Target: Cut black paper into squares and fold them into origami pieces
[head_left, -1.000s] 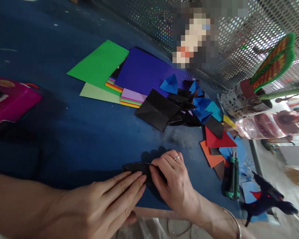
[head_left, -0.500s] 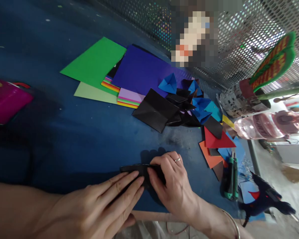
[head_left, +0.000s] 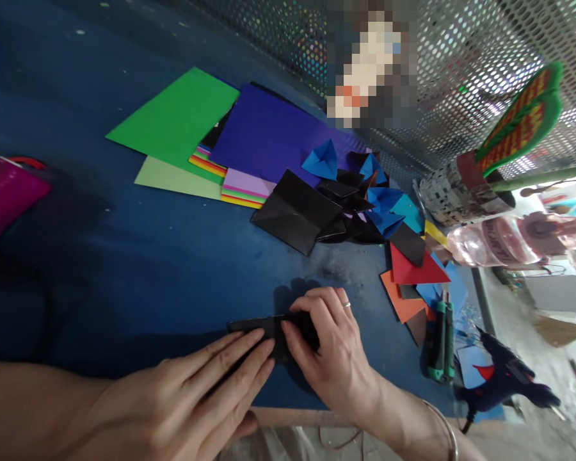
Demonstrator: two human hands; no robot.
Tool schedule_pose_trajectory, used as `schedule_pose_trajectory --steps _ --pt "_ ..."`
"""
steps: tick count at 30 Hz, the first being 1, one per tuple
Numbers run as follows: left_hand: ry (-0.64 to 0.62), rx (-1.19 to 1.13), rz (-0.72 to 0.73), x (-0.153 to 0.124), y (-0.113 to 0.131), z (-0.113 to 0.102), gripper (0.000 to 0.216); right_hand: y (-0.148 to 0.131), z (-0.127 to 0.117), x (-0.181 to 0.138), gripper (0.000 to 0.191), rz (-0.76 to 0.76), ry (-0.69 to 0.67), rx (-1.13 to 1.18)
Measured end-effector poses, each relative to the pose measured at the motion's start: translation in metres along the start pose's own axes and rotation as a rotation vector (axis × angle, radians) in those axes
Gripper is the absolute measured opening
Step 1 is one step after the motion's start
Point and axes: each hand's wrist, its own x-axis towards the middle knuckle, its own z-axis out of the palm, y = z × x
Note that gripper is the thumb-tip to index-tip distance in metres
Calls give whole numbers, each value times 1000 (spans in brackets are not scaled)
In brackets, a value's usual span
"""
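Observation:
A folded black paper piece (head_left: 264,328) lies near the front edge of the blue table (head_left: 139,256). My left hand (head_left: 192,397) rests flat on it, fingers stretched out and pressing down. My right hand (head_left: 333,355), with a ring on one finger and a bangle at the wrist, has its fingers curled over the paper's right end, pinching the fold.
Coloured sheets, green (head_left: 175,118) and purple (head_left: 269,137), lie behind with folded black (head_left: 295,211), blue and red (head_left: 415,269) pieces. A green cutter (head_left: 439,346) and a glue gun (head_left: 496,378) lie at right. A magenta box (head_left: 7,192) sits left; a perforated metal wall (head_left: 461,77) stands behind.
Both hands stay on the black paper; my right thumb and fingers have slid slightly along the fold. The view has shifted a little to the right.

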Motion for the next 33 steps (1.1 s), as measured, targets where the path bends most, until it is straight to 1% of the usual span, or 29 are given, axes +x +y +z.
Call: schedule_pose_trajectory --steps 2,6,9,13,19,24,33 --pt "-1 5 -17 -2 1 2 29 0 -1 0 3 -3 -2 8" --pt "62 3 27 -3 -1 5 31 1 -2 1 3 -5 -6 19" --pt "37 -1 19 -3 0 5 32 1 -1 1 5 3 -6 23" --pt "43 -16 27 -6 1 5 31 1 0 0 4 18 -5 16" --pt "15 -9 25 -5 2 3 33 1 2 0 3 22 -24 -5" --pt "41 -10 32 -3 1 4 35 1 2 0 2 7 -26 -45" --pt "39 -21 -29 0 6 4 29 0 2 1 4 1 -38 -63"
